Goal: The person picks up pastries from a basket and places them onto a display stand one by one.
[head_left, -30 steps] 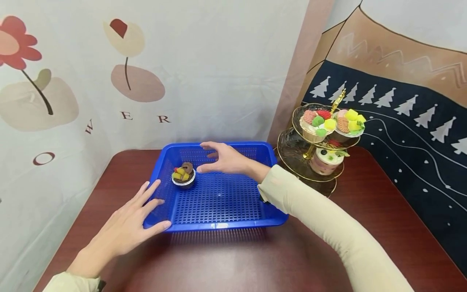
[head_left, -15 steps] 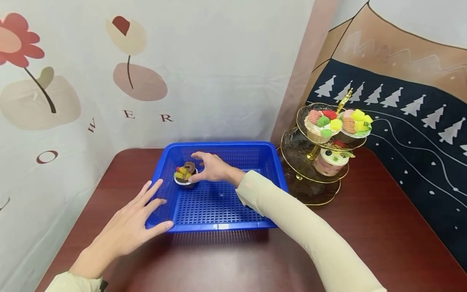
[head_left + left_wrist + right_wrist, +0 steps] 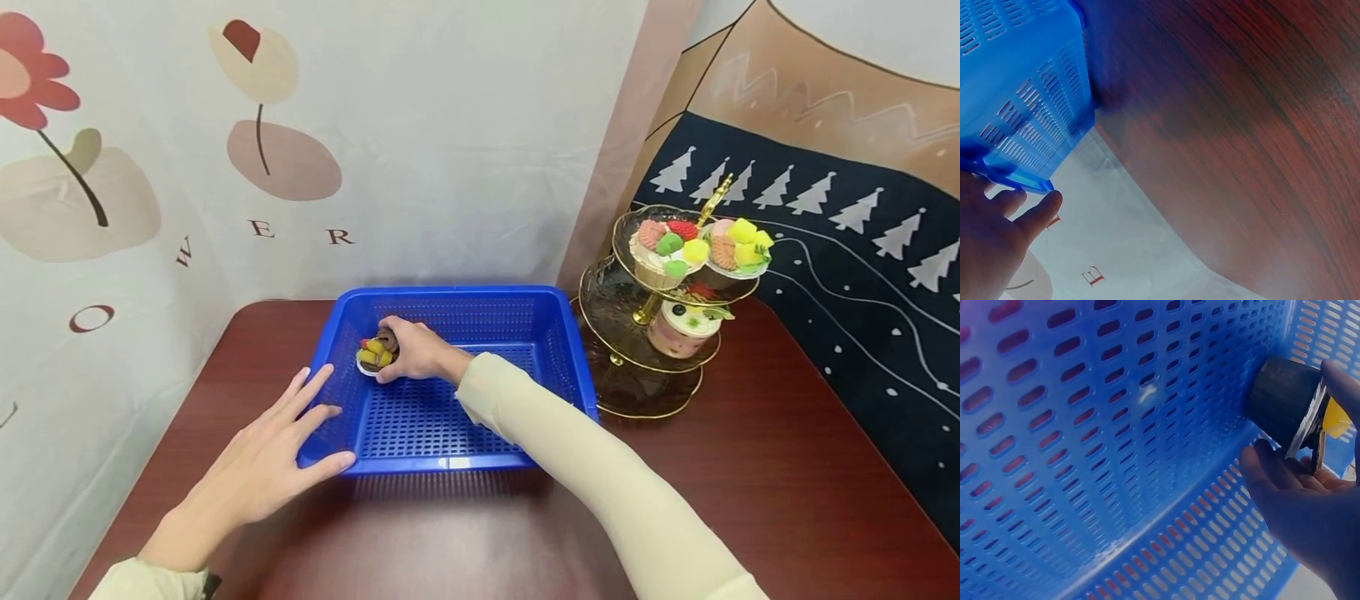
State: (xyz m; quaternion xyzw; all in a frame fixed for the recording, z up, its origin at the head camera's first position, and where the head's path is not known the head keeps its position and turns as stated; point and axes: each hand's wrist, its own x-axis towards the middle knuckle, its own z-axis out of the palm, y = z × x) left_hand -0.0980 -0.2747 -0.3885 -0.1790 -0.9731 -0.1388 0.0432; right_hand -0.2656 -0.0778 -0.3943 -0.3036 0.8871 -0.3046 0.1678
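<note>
A dark chocolate cupcake (image 3: 374,357) with yellow fruit pieces and a brown swirl sits at the left end of a blue plastic basket (image 3: 457,463). My right hand (image 3: 414,348) reaches into the basket and grips it, thumb on the near side and fingers on the far side. The right wrist view shows the cupcake's dark cup (image 3: 1285,400) standing on the perforated floor, with fingers round its silver rim. My left hand (image 3: 262,454) lies with spread, fairly straight fingers on the basket's left edge, thumb at the front corner. Part of the cupcake is hidden behind my right hand.
Right of the basket stands a tiered glass stand (image 3: 637,400) with gold edges. Its top plate bears two fruit-topped cupcakes (image 3: 667,254), and a round layered cake (image 3: 682,329) is on the middle plate. Everything rests on a reddish-brown table (image 3: 810,467) against patterned cloth walls.
My right hand has moved left and slightly down inside the basket, from beside the cupcake to round it. My left hand has stayed on the basket's edge.
</note>
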